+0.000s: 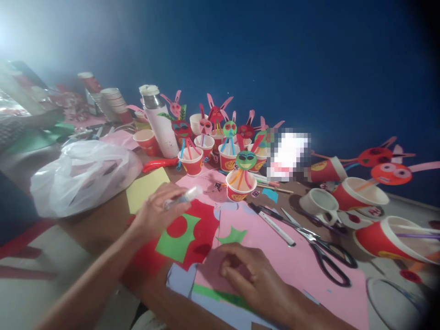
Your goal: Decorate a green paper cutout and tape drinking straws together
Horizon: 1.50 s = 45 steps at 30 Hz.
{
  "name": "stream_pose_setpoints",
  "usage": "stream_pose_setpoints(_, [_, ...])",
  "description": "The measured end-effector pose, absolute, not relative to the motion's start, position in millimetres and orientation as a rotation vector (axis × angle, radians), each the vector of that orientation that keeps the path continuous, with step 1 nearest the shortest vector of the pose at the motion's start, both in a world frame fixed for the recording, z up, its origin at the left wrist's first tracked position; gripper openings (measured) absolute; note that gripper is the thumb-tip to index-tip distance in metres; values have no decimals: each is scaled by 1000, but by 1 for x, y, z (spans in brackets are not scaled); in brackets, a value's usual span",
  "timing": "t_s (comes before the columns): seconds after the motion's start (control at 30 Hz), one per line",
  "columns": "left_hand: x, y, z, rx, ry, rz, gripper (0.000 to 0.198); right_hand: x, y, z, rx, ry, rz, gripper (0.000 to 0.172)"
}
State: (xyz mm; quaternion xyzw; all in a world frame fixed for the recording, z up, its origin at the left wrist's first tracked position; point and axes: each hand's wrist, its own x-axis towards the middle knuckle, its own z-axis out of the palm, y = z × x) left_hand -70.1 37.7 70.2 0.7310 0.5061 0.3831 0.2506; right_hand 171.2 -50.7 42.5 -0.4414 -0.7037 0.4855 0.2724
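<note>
Holding white cylindrical tube [188, 196] in left hand [161, 206], centre-left; curling right hand [252, 272], lower centre, contents unclear. Seemingly done with green-faced paper figure [246, 160], not with jagged green paper [233, 235].

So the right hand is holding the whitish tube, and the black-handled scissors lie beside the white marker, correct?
Not quite: it's the left hand that holds the whitish tube, as the head view shows. The black-handled scissors do lie beside the white marker.
</note>
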Motion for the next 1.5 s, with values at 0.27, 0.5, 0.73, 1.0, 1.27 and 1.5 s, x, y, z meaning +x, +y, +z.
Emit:
stream_pose_setpoints(0.27, [-68,92,60,1731,1351,1056,38,168,-52,37,-1096,-2192,1138,20])
stream_pose_setpoints(0.5, [-60,105,53,1818,1394,980,32,169,-50,27,-1054,-2285,1075,19])
stream_pose_setpoints(0.73, [-53,107,49,1877,1467,850,26,170,-49,23,-984,-2281,1054,20])
stream_pose_setpoints(1.0, [-49,109,40,1982,1557,729,18,168,-48,22,-950,-2276,1036,22])
stream_pose_setpoints(1.27, [-43,112,37,2032,1569,684,20,168,-47,23,-957,-2321,989,24])
stream_pose_setpoints(1.5, [-57,101,48,2054,1676,675,44,173,-47,24,-930,-2343,900,24])
